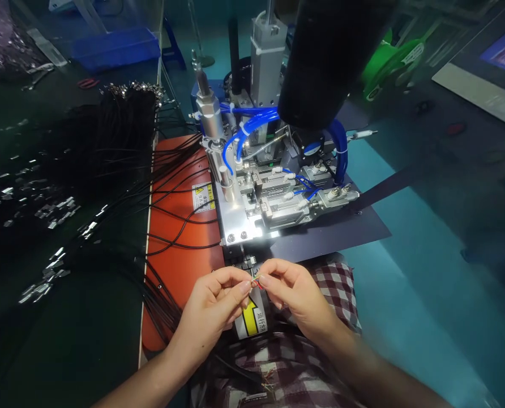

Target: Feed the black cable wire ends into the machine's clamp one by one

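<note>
Thin coloured wires (pixel 257 281), some red and some pale, lie between the fingertips of both hands, in front of the machine. My left hand (pixel 214 306) pinches them from the left with thumb and forefinger. From the right, my right hand (pixel 290 289) pinches the same wires; the fingertips of the two hands almost meet. Just beyond the fingers is a small metal fixture (pixel 247 262) at the machine's front edge. Below the hands shows a white and yellow label (pixel 252 320). A black cable (pixel 239 368) with bare coloured wire ends lies on the checkered cloth over my lap.
A metal machine (pixel 269 192) with blue air tubes (pixel 256 120) stands ahead on an orange-red board (pixel 171 192). Black cables (pixel 116 124) with shiny connectors are heaped on the dark table at left. A blue bin (pixel 116 50) and a green spool (pixel 392 62) are farther back.
</note>
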A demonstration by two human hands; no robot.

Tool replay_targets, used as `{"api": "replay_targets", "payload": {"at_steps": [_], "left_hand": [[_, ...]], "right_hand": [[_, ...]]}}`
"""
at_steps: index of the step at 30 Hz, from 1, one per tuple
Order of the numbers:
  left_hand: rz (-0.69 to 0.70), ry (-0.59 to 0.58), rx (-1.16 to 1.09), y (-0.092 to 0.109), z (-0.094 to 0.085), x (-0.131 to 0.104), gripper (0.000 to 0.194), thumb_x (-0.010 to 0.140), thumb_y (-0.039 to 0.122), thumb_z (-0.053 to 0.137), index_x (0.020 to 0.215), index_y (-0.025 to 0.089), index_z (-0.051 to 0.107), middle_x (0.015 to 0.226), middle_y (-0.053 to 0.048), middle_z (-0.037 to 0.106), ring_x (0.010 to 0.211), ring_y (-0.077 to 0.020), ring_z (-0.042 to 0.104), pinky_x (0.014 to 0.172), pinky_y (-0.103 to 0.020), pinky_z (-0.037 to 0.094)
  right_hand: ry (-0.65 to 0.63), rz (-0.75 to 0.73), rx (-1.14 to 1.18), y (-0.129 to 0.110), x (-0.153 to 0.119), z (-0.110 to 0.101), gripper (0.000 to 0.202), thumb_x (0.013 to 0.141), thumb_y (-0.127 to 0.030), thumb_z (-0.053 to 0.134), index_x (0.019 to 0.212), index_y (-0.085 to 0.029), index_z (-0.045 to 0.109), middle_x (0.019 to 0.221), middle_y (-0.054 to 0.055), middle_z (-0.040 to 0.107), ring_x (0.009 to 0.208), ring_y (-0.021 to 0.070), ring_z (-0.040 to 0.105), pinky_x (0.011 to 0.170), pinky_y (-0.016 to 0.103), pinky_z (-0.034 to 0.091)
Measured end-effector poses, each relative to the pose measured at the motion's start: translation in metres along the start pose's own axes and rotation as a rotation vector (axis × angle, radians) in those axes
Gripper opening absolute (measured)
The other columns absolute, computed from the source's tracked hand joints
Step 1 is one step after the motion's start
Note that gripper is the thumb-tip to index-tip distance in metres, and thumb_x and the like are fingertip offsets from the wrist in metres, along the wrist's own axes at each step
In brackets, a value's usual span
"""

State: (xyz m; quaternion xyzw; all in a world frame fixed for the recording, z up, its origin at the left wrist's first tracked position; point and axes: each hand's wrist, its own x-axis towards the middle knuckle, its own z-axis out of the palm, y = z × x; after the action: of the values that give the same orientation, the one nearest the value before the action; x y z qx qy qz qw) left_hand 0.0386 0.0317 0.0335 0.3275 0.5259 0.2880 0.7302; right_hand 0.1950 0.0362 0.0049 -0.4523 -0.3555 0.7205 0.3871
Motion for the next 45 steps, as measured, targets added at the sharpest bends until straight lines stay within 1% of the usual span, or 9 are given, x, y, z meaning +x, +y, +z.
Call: {"api": "replay_targets", "payload": {"at_steps": [11, 15, 17, 21, 24, 28, 33, 38, 45], "left_hand": [[0.156, 0.14, 0.182, 0.005, 0.004, -0.007, 0.012, 0.075, 0.029, 0.066, 0.076, 0.017, 0.065, 0.061, 0.002, 0.056, 0.042, -0.0042, 0.036, 0.038, -0.016, 0.028], [0.191, 0.152, 0.325, 0.005, 0.006, -0.007, 0.01, 0.075, 0.027, 0.066, 0.074, 0.017, 0.068, 0.065, -0.001, 0.06, 0.048, -0.0079, 0.044, 0.04, -0.018, 0.031], [0.23, 0.157, 0.397, 0.005, 0.007, -0.007, 0.01, 0.076, 0.026, 0.065, 0.073, 0.018, 0.07, 0.067, -0.002, 0.061, 0.053, -0.0104, 0.048, 0.044, -0.019, 0.035], [0.328, 0.151, 0.538, 0.003, 0.006, -0.007, 0.012, 0.078, 0.025, 0.063, 0.07, 0.018, 0.068, 0.067, -0.002, 0.061, 0.061, -0.0135, 0.053, 0.055, -0.021, 0.04], [0.358, 0.128, 0.639, 0.002, 0.004, -0.006, 0.014, 0.08, 0.024, 0.06, 0.071, 0.017, 0.067, 0.066, -0.002, 0.061, 0.062, -0.0137, 0.053, 0.057, -0.022, 0.04], [0.41, 0.114, 0.733, 0.0, 0.003, -0.003, 0.015, 0.082, 0.024, 0.058, 0.072, 0.017, 0.066, 0.065, -0.001, 0.06, 0.063, -0.0136, 0.053, 0.058, -0.023, 0.039], [0.273, 0.083, 0.499, 0.001, 0.004, -0.002, 0.013, 0.08, 0.026, 0.059, 0.074, 0.016, 0.065, 0.065, 0.0, 0.06, 0.056, -0.0105, 0.05, 0.052, -0.02, 0.039], [0.131, 0.074, 0.274, 0.003, 0.003, 0.0, 0.018, 0.079, 0.034, 0.062, 0.078, 0.016, 0.062, 0.058, 0.005, 0.05, 0.042, -0.0043, 0.036, 0.038, -0.016, 0.029], [0.028, 0.06, 0.129, 0.001, -0.001, 0.001, 0.022, 0.078, 0.037, 0.064, 0.088, 0.018, 0.061, 0.052, 0.009, 0.038, 0.04, -0.0027, 0.024, 0.036, -0.014, 0.022]], "right_hand": [[0.129, -0.135, -0.181, 0.003, -0.006, -0.006, 0.018, 0.082, -0.032, 0.058, 0.072, -0.017, 0.057, 0.06, -0.004, 0.046, 0.047, 0.0075, 0.038, 0.044, 0.021, 0.033], [0.095, -0.243, -0.313, -0.014, -0.006, -0.011, 0.014, 0.086, -0.027, 0.053, 0.083, -0.018, 0.063, 0.077, 0.001, 0.057, 0.057, 0.0098, 0.047, 0.052, 0.023, 0.039], [-0.002, -0.276, -0.445, -0.023, -0.005, -0.01, 0.009, 0.082, -0.022, 0.058, 0.083, -0.019, 0.067, 0.082, 0.002, 0.059, 0.065, 0.0124, 0.051, 0.056, 0.025, 0.04], [-0.038, -0.313, -0.509, -0.03, -0.004, -0.006, 0.008, 0.077, -0.016, 0.062, 0.071, -0.018, 0.067, 0.071, 0.0, 0.058, 0.063, 0.0121, 0.049, 0.054, 0.024, 0.038], [0.003, -0.294, -0.481, -0.026, -0.004, -0.004, 0.011, 0.076, -0.014, 0.063, 0.065, -0.016, 0.065, 0.065, -0.001, 0.055, 0.062, 0.0118, 0.049, 0.054, 0.024, 0.037], [-0.01, -0.146, -0.379, -0.018, -0.001, -0.007, 0.012, 0.073, -0.019, 0.066, 0.061, -0.015, 0.064, 0.062, -0.001, 0.055, 0.059, 0.0116, 0.047, 0.054, 0.025, 0.036], [0.045, -0.069, -0.116, -0.01, -0.001, -0.01, 0.016, 0.077, -0.031, 0.063, 0.073, -0.016, 0.062, 0.063, -0.003, 0.054, 0.055, 0.0096, 0.045, 0.052, 0.023, 0.036], [0.045, -0.075, -0.257, -0.005, -0.009, -0.003, 0.018, 0.076, -0.026, 0.063, 0.063, -0.014, 0.06, 0.056, -0.003, 0.049, 0.052, 0.0092, 0.041, 0.049, 0.023, 0.032], [0.079, -0.147, -0.235, 0.006, -0.01, 0.012, 0.014, 0.076, -0.022, 0.061, 0.065, -0.014, 0.059, 0.065, 0.0, 0.054, 0.06, 0.0118, 0.046, 0.056, 0.025, 0.037]]}}
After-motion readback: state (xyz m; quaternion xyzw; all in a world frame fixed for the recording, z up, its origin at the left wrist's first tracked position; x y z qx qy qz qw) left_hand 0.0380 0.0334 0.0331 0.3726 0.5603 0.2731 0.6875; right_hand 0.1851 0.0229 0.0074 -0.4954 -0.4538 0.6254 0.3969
